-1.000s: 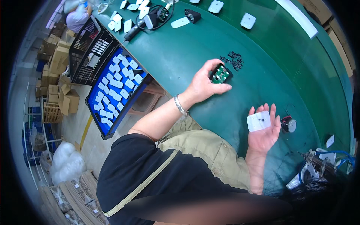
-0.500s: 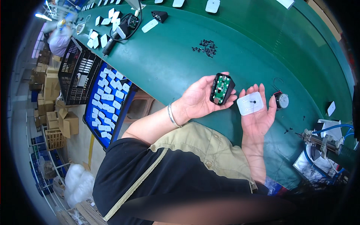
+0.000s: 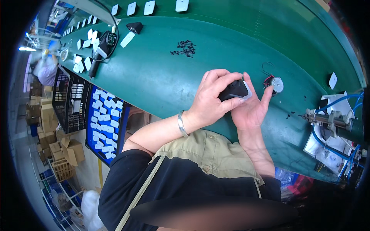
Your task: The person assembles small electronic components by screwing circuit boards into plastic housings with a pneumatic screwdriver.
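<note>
My left hand (image 3: 210, 98) is closed over a black plastic housing (image 3: 234, 91), fingers across its far side and thumb along its near side. The housing is turned with its open side down, so its circuit board is hidden. Against that side lies a white cover plate (image 3: 248, 95), of which only a rim shows. My right hand (image 3: 251, 112) supports the plate from below, palm up, with the thumb apart; its other fingers are partly hidden. Just beyond the right thumb, a round silver-faced part (image 3: 276, 84) with red and black wires rests on the green table (image 3: 154, 77).
Small black screws (image 3: 185, 49) lie in a heap farther back. At the left are a corded screwdriver (image 3: 93, 68), white-and-black units, a black crate (image 3: 71, 102) and a blue tray (image 3: 90, 134) of white plates. A metal fixture with blue hoses (image 3: 333, 120) stands at the right.
My left hand has turned the housing over, board side down, and brought it right onto the white plate in my right hand. The view has shifted, moving the table things leftward.
</note>
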{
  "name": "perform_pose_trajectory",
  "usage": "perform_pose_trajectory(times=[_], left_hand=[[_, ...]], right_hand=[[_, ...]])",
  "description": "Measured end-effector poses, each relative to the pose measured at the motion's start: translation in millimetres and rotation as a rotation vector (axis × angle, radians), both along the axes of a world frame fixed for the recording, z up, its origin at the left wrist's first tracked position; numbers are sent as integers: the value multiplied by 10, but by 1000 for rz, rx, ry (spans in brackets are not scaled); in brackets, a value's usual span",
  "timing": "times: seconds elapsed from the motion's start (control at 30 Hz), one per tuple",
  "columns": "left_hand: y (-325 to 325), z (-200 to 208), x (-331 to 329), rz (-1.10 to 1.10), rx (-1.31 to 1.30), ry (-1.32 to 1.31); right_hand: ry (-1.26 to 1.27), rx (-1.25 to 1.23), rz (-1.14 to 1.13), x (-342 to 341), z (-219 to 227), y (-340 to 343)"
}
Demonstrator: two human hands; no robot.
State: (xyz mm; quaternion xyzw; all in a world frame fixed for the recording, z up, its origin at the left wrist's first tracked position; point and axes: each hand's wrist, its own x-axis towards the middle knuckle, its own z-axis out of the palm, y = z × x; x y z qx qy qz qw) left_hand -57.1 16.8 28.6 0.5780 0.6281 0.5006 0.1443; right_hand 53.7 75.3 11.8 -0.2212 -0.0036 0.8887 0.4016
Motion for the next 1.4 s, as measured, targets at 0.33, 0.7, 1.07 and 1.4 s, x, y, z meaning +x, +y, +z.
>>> perform_pose_trajectory(times=[0.33, 0.7, 1.07, 1.4], left_hand=[[78, -97, 129, -4, -15, 111], [-2, 61, -123, -113, -134, 317], [-65, 174, -238, -175, -287, -13], [-35, -212, -69, -456, -324, -908]], right_hand=[[87, 5, 23, 35, -40, -19], [-43, 152, 120, -10, -31, -92], [-233, 560, 161, -42, 78, -141], [-720, 945, 253, 317, -20, -231]])
